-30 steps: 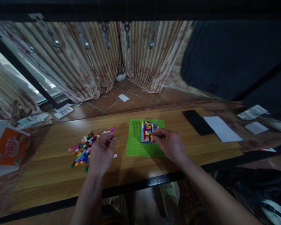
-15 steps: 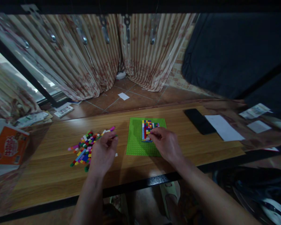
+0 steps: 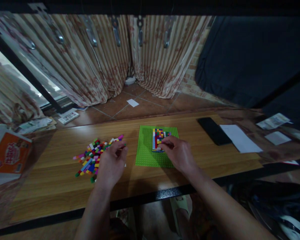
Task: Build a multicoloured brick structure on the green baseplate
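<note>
A green studded baseplate (image 3: 145,156) lies on the wooden table, bearing a low block of multicoloured toy bricks (image 3: 158,133). My right hand (image 3: 178,151) covers the block's near right side, thumb and fingertips pinched together against it. Whatever is between those fingertips is hidden. Left of the plate, my left hand (image 3: 113,163) hovers at the right edge of a loose pile of toy bricks (image 3: 90,161). Its fingers are curled closed, and a small green brick (image 3: 125,144) shows at the tips.
Right of the plate lie a black phone-like slab (image 3: 213,130) and a white sheet of paper (image 3: 240,138). An orange-labelled box (image 3: 10,155) stands beyond the table's left end. The table's dark front edge (image 3: 162,194) runs below my forearms.
Both hands keep nearly the same places and poses. The whole view has shifted very slightly; the bricks and plate look unchanged.
</note>
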A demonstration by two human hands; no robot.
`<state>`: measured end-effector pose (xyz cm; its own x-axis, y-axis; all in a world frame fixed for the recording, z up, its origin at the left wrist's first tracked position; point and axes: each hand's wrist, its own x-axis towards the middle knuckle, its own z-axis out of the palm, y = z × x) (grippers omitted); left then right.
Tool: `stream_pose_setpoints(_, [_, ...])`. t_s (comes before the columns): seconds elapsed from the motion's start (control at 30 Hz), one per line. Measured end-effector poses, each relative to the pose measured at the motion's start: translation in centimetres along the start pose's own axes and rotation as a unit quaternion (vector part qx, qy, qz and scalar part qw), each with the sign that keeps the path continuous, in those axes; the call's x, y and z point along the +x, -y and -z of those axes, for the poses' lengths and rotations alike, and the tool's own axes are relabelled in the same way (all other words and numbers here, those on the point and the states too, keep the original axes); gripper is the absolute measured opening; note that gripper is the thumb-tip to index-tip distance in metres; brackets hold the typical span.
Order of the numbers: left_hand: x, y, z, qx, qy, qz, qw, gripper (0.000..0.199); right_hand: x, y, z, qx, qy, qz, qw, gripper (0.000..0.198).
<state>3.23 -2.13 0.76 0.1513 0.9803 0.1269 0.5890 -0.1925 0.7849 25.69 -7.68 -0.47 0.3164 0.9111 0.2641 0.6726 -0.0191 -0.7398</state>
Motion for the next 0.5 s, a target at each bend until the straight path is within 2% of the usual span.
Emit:
stream_pose_setpoints(0.3, [-0.1,0.1,-0.3,0.009,0.021,-0.003,1.000,0.031,0.4,-0.1,-0.2,0.023,-0.001,-0.002,1.000,0.005])
stream_pose_setpoints(0.5, [-0.2,-0.1,-1.2,0.031,0.037,-0.041,0.998,0.023,0.2,0.1,-0.3,0.023,0.002,-0.012,1.000,0.005])
